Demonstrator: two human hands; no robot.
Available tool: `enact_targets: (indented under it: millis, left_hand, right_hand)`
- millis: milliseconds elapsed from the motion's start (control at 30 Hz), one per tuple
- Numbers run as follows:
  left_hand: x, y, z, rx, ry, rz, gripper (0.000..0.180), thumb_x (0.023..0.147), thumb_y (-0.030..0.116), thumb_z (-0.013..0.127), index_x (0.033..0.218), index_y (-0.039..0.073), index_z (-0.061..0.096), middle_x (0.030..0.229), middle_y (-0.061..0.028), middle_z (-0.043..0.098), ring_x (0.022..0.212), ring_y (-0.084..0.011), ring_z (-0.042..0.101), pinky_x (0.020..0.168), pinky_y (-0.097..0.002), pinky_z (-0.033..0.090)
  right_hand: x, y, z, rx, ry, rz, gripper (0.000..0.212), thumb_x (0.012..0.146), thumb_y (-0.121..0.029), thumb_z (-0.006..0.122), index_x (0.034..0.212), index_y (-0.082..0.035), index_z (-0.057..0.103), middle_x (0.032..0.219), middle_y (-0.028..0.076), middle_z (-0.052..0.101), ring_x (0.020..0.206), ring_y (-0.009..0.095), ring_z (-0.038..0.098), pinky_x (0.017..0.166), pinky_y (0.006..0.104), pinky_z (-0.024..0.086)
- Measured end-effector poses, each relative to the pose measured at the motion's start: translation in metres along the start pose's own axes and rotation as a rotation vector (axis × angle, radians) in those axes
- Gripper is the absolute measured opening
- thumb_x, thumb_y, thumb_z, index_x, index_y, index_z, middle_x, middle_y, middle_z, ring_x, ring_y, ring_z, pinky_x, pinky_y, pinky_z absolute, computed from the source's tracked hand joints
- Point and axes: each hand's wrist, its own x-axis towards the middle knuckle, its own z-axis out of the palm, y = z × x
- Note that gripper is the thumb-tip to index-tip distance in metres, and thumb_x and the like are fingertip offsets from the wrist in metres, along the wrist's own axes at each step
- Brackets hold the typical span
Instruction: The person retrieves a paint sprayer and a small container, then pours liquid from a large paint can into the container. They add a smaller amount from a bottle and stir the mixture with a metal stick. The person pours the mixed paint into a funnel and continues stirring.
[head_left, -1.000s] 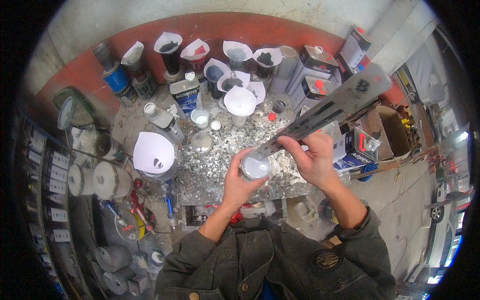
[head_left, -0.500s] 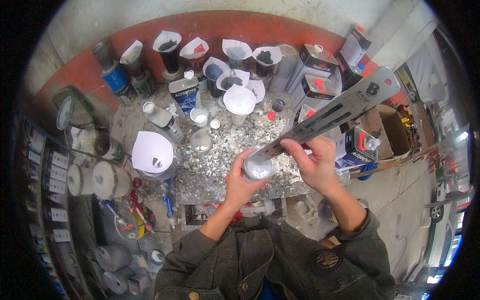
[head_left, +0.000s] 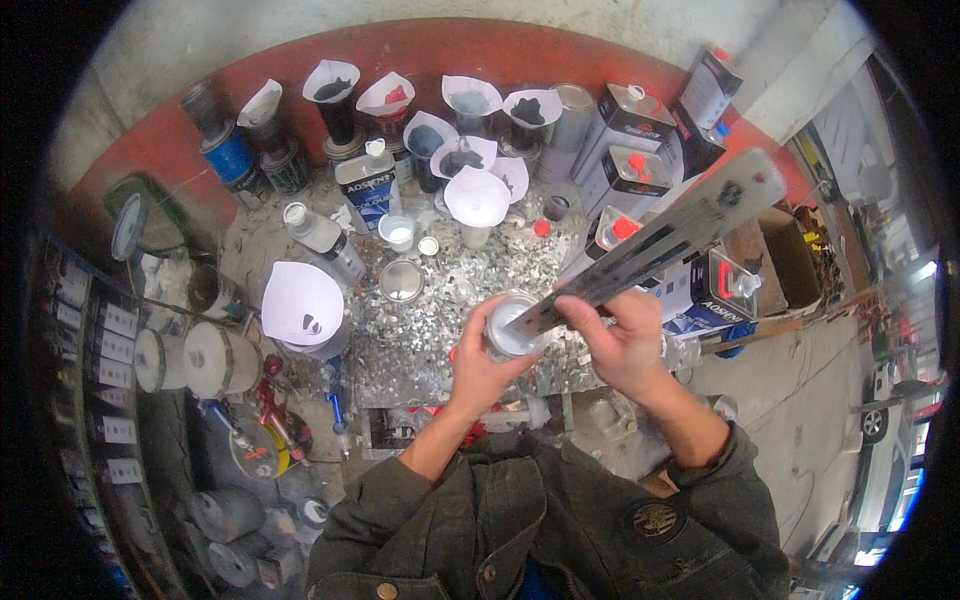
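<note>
My left hand (head_left: pixel 478 368) is wrapped round a small clear cup (head_left: pixel 503 316) of pale grey-white liquid, held over the near part of the bench. In my right hand (head_left: pixel 622 345) is a long flat metal paint stirring stick (head_left: pixel 668 232), gripped near its lower part with the thumb on top. Its low end dips into the cup, while the wide upper end slants away to the far right, slightly blurred. Beyond the cup, a round metal lid (head_left: pixel 402 281) lies beside a small white cup (head_left: pixel 396 232).
Paint flecks cover the workbench (head_left: pixel 440 330). Paper funnels in containers line the back, one white funnel (head_left: pixel 477 197) standing nearer. A large paper-lined container (head_left: pixel 303 305) sits left, past it a bottle (head_left: pixel 325 242). Metal cans (head_left: pixel 705 290) crowd the right; spray guns (head_left: pixel 280 410) hang lower left.
The stirring stick's upper end has dropped and shifted slightly left. My right hand has moved a little left and down with it; my left hand keeps the cup nearly in place.
</note>
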Motion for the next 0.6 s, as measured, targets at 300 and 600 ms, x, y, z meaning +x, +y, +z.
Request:
enact_targets:
  millis: [300, 600]
  left_hand:
    - [0.002, 0.005, 0.002, -0.012, -0.003, 0.0, 0.081, 0.069, 0.003, 0.088, 0.139, 0.004, 0.048, 0.132, -0.01, 0.057, 0.122, -0.0205, 0.058, 0.104, -0.0353, 0.048]
    - [0.002, 0.0, 0.0, 0.021, 0.014, -0.018, 0.08, 0.07, 0.007, 0.089, 0.139, 0.006, 0.049, 0.135, -0.0112, 0.056, 0.124, -0.0213, 0.057, 0.103, -0.0359, 0.049]
  right_hand:
    - [0.009, 0.018, -0.005, -0.068, -0.025, -0.054, 0.014, 0.087, -0.012, 0.077, 0.095, -0.001, 0.074, 0.076, 0.013, 0.069, 0.062, 0.025, 0.065, 0.058, 0.0338, 0.049]
    - [0.003, -0.003, 0.003, -0.017, -0.015, -0.042, 0.013, 0.088, -0.007, 0.074, 0.098, 0.0, 0.075, 0.085, 0.013, 0.074, 0.073, 0.022, 0.072, 0.066, 0.0316, 0.053]
